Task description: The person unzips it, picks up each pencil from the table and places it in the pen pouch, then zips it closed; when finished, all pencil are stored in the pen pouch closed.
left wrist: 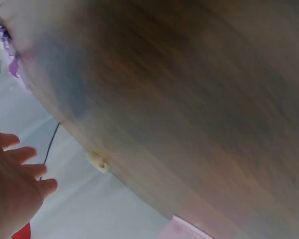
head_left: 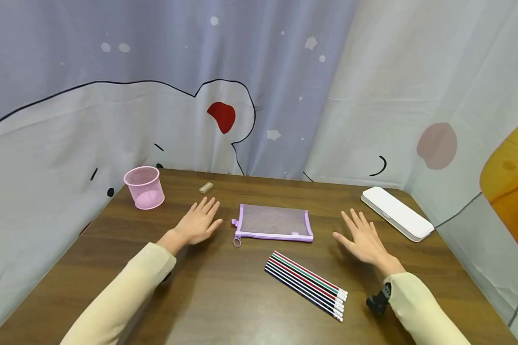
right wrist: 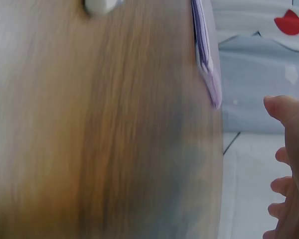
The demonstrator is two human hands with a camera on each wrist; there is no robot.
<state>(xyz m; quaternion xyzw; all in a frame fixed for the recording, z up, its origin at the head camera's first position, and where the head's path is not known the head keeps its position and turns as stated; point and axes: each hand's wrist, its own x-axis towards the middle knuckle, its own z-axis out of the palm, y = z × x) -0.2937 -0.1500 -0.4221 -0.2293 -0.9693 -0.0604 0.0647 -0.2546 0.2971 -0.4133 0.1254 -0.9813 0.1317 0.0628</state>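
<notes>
My left hand [head_left: 197,224] hovers palm down over the table with its fingers straight and spread, holding nothing. Just to its right lies a flat mesh zipper pouch [head_left: 274,222] with purple edging and a ring pull. On the pouch's other side, my right hand [head_left: 362,239] is likewise outstretched, with nothing in its grasp. Between the hands, nearer to me, several striped pencils [head_left: 305,285] lie side by side in a slanted row, their white eraser ends toward the lower right. A small beige block [head_left: 206,188] sits beyond the left fingertips.
A pink mesh pencil cup [head_left: 145,188] stands upright at the far left of the brown wooden table [head_left: 224,297]. A closed white case [head_left: 397,213] lies at the right edge. Behind the table hangs a printed curtain [head_left: 285,96].
</notes>
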